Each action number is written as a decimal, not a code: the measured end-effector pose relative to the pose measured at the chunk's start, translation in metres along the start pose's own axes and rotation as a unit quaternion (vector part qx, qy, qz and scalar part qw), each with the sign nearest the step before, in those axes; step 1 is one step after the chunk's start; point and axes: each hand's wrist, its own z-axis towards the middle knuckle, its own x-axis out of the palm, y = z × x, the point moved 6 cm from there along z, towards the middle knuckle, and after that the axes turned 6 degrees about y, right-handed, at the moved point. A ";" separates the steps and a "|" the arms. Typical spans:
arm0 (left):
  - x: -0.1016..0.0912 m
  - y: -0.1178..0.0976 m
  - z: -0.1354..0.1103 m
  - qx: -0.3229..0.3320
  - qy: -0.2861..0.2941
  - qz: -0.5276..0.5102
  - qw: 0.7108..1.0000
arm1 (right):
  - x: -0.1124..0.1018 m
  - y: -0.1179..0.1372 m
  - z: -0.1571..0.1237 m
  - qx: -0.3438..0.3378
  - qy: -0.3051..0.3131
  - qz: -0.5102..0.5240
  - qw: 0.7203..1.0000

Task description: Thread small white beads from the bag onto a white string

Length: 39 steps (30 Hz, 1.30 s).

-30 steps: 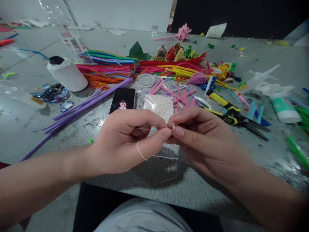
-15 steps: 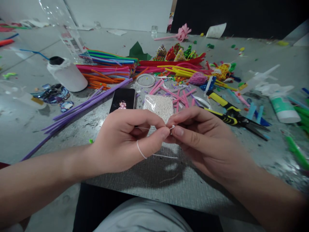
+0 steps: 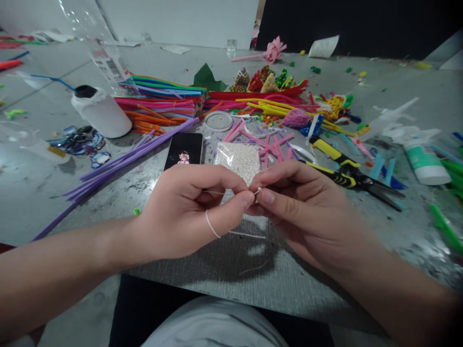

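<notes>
My left hand (image 3: 188,212) and my right hand (image 3: 300,212) meet fingertip to fingertip just above the grey table (image 3: 32,193). The left thumb and forefinger pinch a thin white thread (image 3: 211,229), which loops round the thumb and trails to the right under the hands. The right thumb and forefinger pinch a tiny white bead (image 3: 259,190) at the thread's end. Just behind the fingertips lies a clear bag of small white beads (image 3: 238,159).
A black phone (image 3: 183,150) lies left of the bead bag. Purple pipe cleaners (image 3: 123,159) run diagonally at left, bundles of coloured ones (image 3: 162,103) lie behind. Yellow-black pliers (image 3: 347,176), a white bottle (image 3: 101,113), a glue bottle (image 3: 425,161) and scraps surround them.
</notes>
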 end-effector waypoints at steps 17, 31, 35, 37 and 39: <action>-0.001 0.001 0.000 -0.011 -0.006 -0.014 1.000 | 0.000 0.002 0.000 -0.015 -0.006 -0.035 0.999; 0.001 0.002 -0.002 0.004 -0.008 0.001 1.000 | -0.001 0.015 -0.004 -0.070 -0.040 -0.197 0.977; 0.002 0.005 0.000 -0.009 0.008 -0.013 1.000 | 0.001 0.025 -0.007 -0.110 -0.056 -0.281 0.952; 0.002 0.006 0.001 -0.013 0.012 -0.017 1.000 | 0.004 0.030 -0.010 -0.139 -0.055 -0.313 0.938; 0.003 0.007 0.002 -0.017 0.018 -0.017 1.000 | 0.005 0.033 -0.012 -0.157 -0.058 -0.346 0.923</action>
